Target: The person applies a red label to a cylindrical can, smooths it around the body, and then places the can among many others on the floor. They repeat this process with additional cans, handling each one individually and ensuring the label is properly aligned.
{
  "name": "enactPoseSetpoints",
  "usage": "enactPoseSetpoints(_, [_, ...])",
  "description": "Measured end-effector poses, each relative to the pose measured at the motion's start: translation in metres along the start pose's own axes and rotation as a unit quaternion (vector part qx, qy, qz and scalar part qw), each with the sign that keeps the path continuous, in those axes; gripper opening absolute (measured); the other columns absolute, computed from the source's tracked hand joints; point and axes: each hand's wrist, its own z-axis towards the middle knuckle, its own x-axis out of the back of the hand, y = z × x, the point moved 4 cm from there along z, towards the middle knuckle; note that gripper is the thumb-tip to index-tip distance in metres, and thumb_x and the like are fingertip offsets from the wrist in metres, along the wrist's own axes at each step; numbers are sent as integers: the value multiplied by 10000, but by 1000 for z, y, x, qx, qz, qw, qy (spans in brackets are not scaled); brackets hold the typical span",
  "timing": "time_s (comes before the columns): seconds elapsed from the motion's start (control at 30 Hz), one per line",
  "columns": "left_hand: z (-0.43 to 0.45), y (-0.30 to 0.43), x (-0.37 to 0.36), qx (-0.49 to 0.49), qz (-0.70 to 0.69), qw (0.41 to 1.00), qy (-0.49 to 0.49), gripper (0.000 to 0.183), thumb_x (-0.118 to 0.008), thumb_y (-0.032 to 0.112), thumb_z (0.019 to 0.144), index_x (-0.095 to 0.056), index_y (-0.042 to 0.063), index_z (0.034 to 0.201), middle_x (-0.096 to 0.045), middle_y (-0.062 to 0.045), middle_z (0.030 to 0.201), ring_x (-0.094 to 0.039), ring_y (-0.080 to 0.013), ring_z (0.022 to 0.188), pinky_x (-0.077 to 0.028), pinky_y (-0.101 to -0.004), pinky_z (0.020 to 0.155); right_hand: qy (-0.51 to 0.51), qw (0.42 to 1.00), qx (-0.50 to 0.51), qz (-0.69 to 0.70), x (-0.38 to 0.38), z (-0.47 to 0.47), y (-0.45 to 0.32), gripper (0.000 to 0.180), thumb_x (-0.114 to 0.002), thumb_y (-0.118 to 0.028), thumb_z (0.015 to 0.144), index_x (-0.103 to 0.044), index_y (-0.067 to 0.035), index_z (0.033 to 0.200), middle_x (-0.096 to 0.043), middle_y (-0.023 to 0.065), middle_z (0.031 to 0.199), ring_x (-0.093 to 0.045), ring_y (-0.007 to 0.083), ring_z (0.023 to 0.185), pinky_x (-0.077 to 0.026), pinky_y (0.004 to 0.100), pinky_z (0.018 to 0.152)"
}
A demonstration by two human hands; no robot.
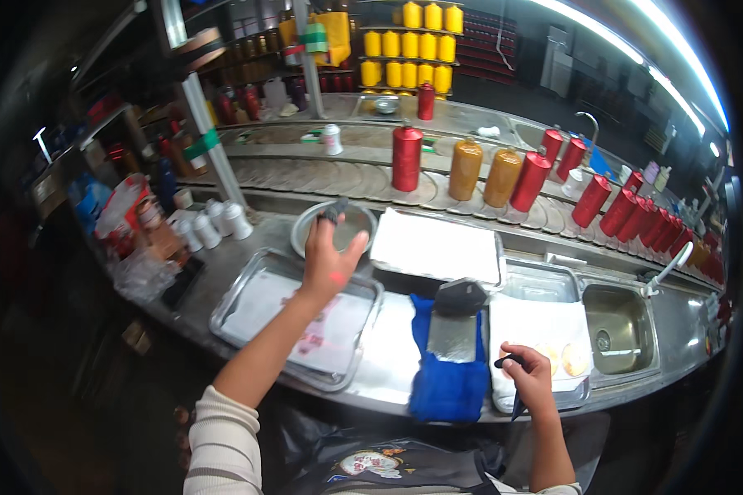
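My left hand [331,263] reaches over the rim of a round metal bowl [296,232], with thumb and fingers apart. Dark material covers or lies against its fingertips; I cannot tell what it is. Below that arm is a metal tray [235,300] lined with white sheet bearing reddish marks. My right hand [532,374] is closed around a narrow dark object [517,403] over a white-lined tray [514,322] with round golden pieces [574,360]. Between the hands, a blue cloth [449,390] lies under a shiny flat plate [452,337], with a dark block [461,297] at its far end.
A second white-covered tray [436,247] sits behind the dark block. To the right are a sink [619,334] and a faucet [669,272]. Red bottles [407,158] and amber bottles [466,168] stand on a slatted conveyor [322,173]. White bottles [238,221] and plastic bags [142,272] crowd the left.
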Motion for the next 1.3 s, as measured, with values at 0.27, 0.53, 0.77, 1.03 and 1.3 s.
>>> enactPoseSetpoints(0.27, [236, -84, -241, 72, 116, 990, -32, 946, -916, 452, 646, -432, -46, 1288, -421, -288, 1427, -473, -455, 1294, -446, -471, 1049, 79, 996, -46, 1, 56, 43, 4, 345, -670, 36, 914, -662, 58, 1258, -705, 126, 1116, -685, 137, 991, -563, 240, 832])
enactPoseSetpoints(0.53, [251, -136, -322, -56, 172, 983, 30, 756, -924, 376, 630, -514, -29, 1119, -621, -267, 1096, -599, -457, 1047, -487, -511, 917, 151, 982, -112, 33, 106, 44, 48, 344, -681, -20, 941, -668, 8, 1283, -706, 79, 1157, -663, 104, 938, -556, 245, 815])
enactPoseSetpoints(0.77, [208, -58, -159, -87, -14, 994, -62, 623, -830, 159, 870, -522, -32, 1378, -590, -108, 1357, -585, -192, 1193, -469, -320, 1024, 81, 992, -86, 34, 101, 30, 26, 351, -692, -83, 954, -672, -52, 1304, -710, 30, 1053, -617, 29, 857, -497, 211, 716])
enactPoseSetpoints(1.03, [61, 136, 7, 3, -21, 944, -328, 902, -786, 273, 735, -403, -8, 1502, -464, -183, 1522, -499, -274, 1330, -436, -412, 1094, -76, 988, 135, 15, 24, 30, -61, 431, -687, -164, 918, -614, -38, 1324, -684, 176, 1128, -672, 307, 950, -525, 383, 830])
enactPoseSetpoints(1.3, [6, 159, 3, 105, -143, 875, -451, 1059, -923, 205, 507, -456, -11, 1433, -498, -140, 1434, -512, -258, 1308, -380, -390, 1128, -250, 949, 168, -98, -75, 38, -100, 1171, -847, -300, 718, -133, -80, 1619, -533, 258, 1179, -622, 416, 974, -508, 432, 850])
